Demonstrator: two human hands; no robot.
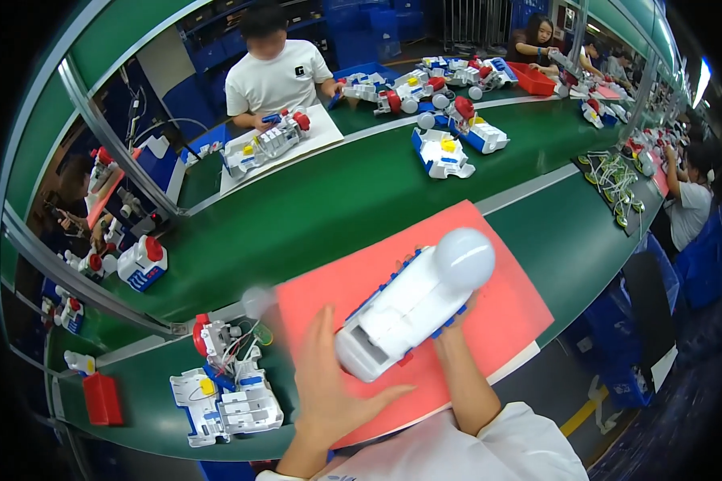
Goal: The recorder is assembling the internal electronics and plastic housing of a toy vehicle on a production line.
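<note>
A white plastic toy body (401, 309) with blue trim and a round white dome at its upper right end is held tilted above a pink mat (505, 297). My right hand (457, 322) grips it from beneath; fingertips show past its far edge, and the rest of the fingers are hidden. My left hand (326, 389) is beside the toy's lower left end, fingers stretched and thumb spread. Whether it touches the toy I cannot tell. Left of that hand lies an opened toy assembly (231, 397) of white shells, with a red part, wires and a yellow piece.
A red bin (103, 399) stands at the bench's left end. Across the green belt (241, 232), a co-worker (277, 76) handles another toy on a white board. More toy parts (444, 152) sit on the belt. Cable bundles (614, 184) lie on a dark mat to the right.
</note>
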